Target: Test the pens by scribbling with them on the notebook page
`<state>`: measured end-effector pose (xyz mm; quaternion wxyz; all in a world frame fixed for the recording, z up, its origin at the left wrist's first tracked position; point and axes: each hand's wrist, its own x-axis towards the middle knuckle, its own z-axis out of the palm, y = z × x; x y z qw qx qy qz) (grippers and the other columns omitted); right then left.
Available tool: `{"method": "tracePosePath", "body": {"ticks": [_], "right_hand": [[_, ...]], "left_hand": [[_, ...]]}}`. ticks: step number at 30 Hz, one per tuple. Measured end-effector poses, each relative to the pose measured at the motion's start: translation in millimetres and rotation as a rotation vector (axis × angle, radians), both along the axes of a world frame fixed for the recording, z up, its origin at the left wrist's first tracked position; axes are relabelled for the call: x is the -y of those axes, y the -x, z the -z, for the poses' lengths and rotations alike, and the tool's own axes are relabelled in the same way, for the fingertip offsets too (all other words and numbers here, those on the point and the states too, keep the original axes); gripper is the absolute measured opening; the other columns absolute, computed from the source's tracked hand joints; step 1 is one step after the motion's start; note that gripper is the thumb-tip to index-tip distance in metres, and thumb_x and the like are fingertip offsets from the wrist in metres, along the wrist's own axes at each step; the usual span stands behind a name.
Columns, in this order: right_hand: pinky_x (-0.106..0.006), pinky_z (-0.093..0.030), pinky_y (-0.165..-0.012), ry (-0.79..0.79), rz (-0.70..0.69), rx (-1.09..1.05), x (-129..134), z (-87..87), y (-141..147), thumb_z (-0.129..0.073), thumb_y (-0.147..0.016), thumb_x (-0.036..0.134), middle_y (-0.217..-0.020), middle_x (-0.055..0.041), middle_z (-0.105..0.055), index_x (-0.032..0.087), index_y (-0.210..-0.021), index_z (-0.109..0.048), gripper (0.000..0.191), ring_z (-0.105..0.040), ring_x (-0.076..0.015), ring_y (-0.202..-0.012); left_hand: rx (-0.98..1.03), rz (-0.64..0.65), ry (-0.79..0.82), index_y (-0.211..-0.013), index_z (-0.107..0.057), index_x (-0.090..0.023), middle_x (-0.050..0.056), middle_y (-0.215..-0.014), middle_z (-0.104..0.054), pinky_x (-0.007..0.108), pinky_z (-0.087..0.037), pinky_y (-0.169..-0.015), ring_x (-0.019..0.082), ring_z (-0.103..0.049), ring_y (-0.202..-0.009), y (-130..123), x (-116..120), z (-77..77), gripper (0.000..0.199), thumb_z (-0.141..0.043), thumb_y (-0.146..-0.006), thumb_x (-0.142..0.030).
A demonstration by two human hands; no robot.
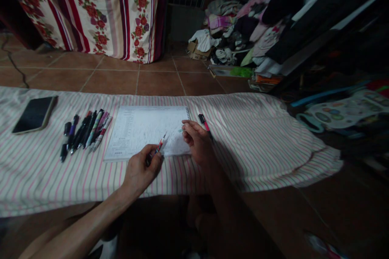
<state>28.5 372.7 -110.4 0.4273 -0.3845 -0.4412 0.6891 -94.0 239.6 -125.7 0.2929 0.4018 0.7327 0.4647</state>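
My left hand (142, 168) is closed around a pen (160, 144) with a red and white barrel. Its thin tip points up and to the right, over the notebook. My right hand (196, 137) is pinched shut at the notebook's right side, with a small teal piece (180, 130) at its fingertips; what this piece is I cannot make out. Under both hands lies a spiral-bound notebook (152, 115), a pale printed sheet facing up. Just right of my right hand, a black and red marker (206, 123) rests on the striped cloth (258, 141).
Several pens (88, 129) lie side by side left of the notebook. A phone (35, 115) sits farther left. Beyond the cloth-covered surface are a tiled floor (115, 77), a floral curtain (91, 8) and a heap of clothes (240, 24).
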Motion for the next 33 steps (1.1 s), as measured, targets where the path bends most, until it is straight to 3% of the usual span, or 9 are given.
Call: {"method": "tracePosePath", "body": {"ticks": [5, 13, 33], "right_hand": [[-0.018, -0.037, -0.051, 0.038, -0.051, -0.022, 10, -2.5, 3, -0.068, -0.064, 0.036, -0.081, -0.0001, -0.062, 0.019, -0.085, -0.067, 0.027, -0.051, -0.0072, -0.062], [-0.019, -0.034, -0.05, -0.002, -0.125, 0.039, 19, -5.0, 9, -0.068, -0.064, 0.035, -0.075, -0.0004, -0.065, 0.019, -0.082, -0.07, 0.024, -0.049, -0.0073, -0.058], [-0.022, -0.037, -0.052, -0.129, -0.186, 0.113, 16, 4.8, 9, -0.064, -0.07, 0.035, -0.079, -0.002, -0.066, 0.02, -0.09, -0.07, 0.026, -0.05, -0.009, -0.059]], "left_hand": [[-0.042, 0.075, 0.004, -0.095, -0.063, -0.019, -0.001, -0.06, -0.059, 0.021, -0.039, -0.046, 0.012, -0.052, -0.049, 1, 0, 0.0, 0.029, -0.051, -0.081, -0.042], [-0.179, 0.149, 0.03, -0.099, -0.062, -0.019, -0.002, -0.059, -0.058, 0.021, -0.038, -0.047, 0.012, -0.051, -0.05, 1, 1, -4.1, 0.031, -0.044, -0.086, -0.041], [-0.241, 0.163, 0.063, -0.101, -0.062, -0.018, -0.001, -0.063, -0.062, 0.021, -0.038, -0.048, 0.012, -0.054, -0.051, 1, 2, -5.9, 0.033, -0.044, -0.085, -0.04]]}}
